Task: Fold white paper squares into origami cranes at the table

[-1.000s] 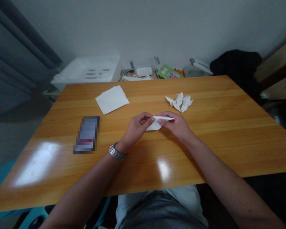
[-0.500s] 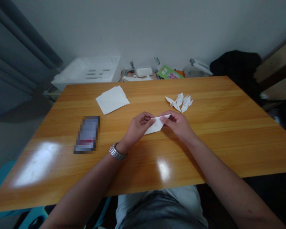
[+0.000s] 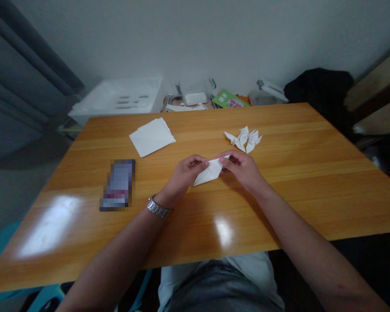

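A partly folded white paper is held just above the wooden table between both hands. My left hand, with a metal watch on its wrist, pinches the paper's left side with curled fingers. My right hand pinches its upper right end. The paper slopes down toward the left, its lower tip near the tabletop.
Several finished folded paper figures lie behind my right hand. A stack of white paper sheets lies at the back left, and a phone lies left of my hands. Boxes, a green packet and a dark bag sit beyond the far edge.
The paper has turned from nearly level to sloping down-left between my fingers. Both hands have shifted only slightly.
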`<state>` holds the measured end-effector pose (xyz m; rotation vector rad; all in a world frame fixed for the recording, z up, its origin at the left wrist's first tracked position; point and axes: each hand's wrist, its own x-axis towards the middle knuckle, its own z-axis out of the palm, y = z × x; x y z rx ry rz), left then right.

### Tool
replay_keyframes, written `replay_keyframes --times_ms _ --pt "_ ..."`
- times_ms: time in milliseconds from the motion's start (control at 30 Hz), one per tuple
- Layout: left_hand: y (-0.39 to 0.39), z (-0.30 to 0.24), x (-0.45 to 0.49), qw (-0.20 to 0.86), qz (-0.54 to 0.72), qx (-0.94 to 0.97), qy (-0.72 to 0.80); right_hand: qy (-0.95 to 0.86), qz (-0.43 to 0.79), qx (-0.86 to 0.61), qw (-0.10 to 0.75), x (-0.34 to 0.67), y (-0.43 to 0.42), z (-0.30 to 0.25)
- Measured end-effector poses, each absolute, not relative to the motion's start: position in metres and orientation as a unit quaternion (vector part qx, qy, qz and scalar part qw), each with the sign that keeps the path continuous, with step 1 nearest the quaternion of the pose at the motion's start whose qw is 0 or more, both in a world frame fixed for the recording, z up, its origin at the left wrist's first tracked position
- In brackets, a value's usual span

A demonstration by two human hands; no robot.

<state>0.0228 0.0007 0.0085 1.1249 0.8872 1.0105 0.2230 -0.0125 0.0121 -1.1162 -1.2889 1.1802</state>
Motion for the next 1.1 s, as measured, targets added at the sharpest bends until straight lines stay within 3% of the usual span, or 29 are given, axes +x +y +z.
replay_keyframes --times_ms 300,633,767,1100 --pt "0.004 0.001 0.023 0.657 0.442 0.464 0.397 -0.575 0.427 -0.476 0.511 0.229 -0.01 0.012" --pt "-0.002 0.01 0.022 0.494 0.424 0.627 0.429 -0.567 0.452 -0.477 0.496 0.226 -0.011 0.014" --pt "-0.003 0.004 0.023 0.521 0.378 0.659 0.39 -0.583 0.47 -0.466 0.471 0.226 -0.012 0.014" --pt "0.0 -0.003 0.022 0.546 0.411 0.619 0.386 -0.549 0.522 -0.449 0.475 0.223 -0.012 0.013"
